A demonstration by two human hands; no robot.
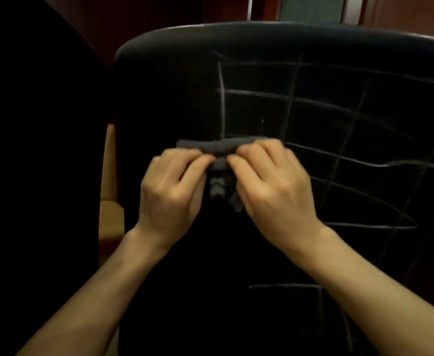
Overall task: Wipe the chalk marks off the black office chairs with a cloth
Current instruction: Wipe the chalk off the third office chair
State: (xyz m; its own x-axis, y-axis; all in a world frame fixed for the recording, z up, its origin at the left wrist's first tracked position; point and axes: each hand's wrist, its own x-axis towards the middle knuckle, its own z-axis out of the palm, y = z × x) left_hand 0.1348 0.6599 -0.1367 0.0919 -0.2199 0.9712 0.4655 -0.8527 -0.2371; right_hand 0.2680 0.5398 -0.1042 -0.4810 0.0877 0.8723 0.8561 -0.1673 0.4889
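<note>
while both hands meet in front of the black chair back [174, 80], the left hand [173, 191] and right hand [272, 186] each pinch a grey cloth [219, 147] between thumb and curled fingers — the cloth is bunched into a roll, its loose end hanging down between the palms. it seems to lie against the chair back, though the dim light hides any contact. white chalk lines [291, 98] form a rough grid above and right of the hands.

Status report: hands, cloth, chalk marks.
Left hand and right hand both pinching folded grey cloth. White chalk grid unwiped on black chair back. Nothing in the way.
</note>
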